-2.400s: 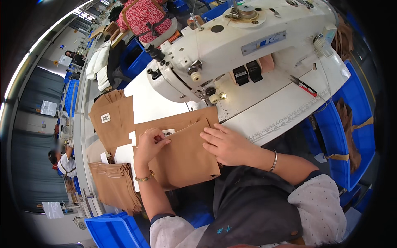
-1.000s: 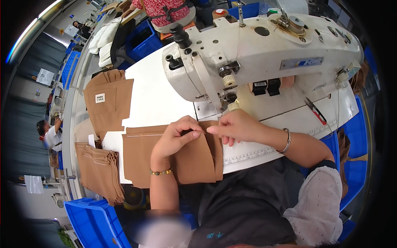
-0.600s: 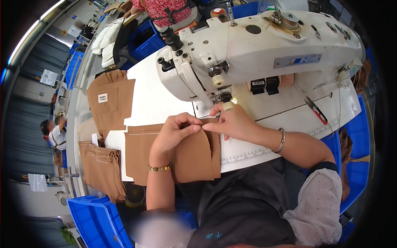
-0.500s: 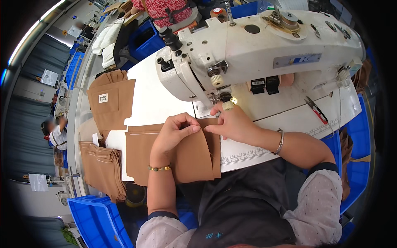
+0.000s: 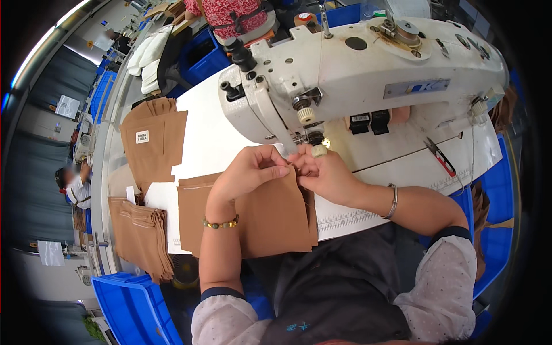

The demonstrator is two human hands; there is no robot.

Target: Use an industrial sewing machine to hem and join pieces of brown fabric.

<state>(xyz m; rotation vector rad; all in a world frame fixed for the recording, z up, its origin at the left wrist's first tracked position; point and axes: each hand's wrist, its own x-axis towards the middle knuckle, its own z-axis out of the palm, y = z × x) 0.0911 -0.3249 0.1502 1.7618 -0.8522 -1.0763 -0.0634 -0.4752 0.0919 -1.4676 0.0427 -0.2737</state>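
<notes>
My left hand (image 5: 259,169) pinches the upper edge of a brown fabric piece (image 5: 253,224), its thumb at the corner, just below the needle area of the white sewing machine (image 5: 353,66). My right hand (image 5: 328,175) is curled at the same corner, fingertips close to the left hand's and gripping the fabric; their tips are partly hidden. The piece lies in layers on the white machine table (image 5: 218,149). A brown piece with a pocket and white label (image 5: 152,152) lies to the left, above a stack of brown pieces (image 5: 138,236). Red-and-black scissors (image 5: 441,158) lie to the right.
Blue bins stand at lower left (image 5: 135,310) and right (image 5: 497,201). Dark straps (image 5: 371,121) lie under the machine arm. A person in red (image 5: 236,17) sits behind the machine; another (image 5: 75,190) works at the left. White bundles (image 5: 144,57) lie on a side bench.
My hands, spread over the fabric at first, came together at its corner. In the last half second they have shifted toward the needle, the fabric sliding slightly right with them.
</notes>
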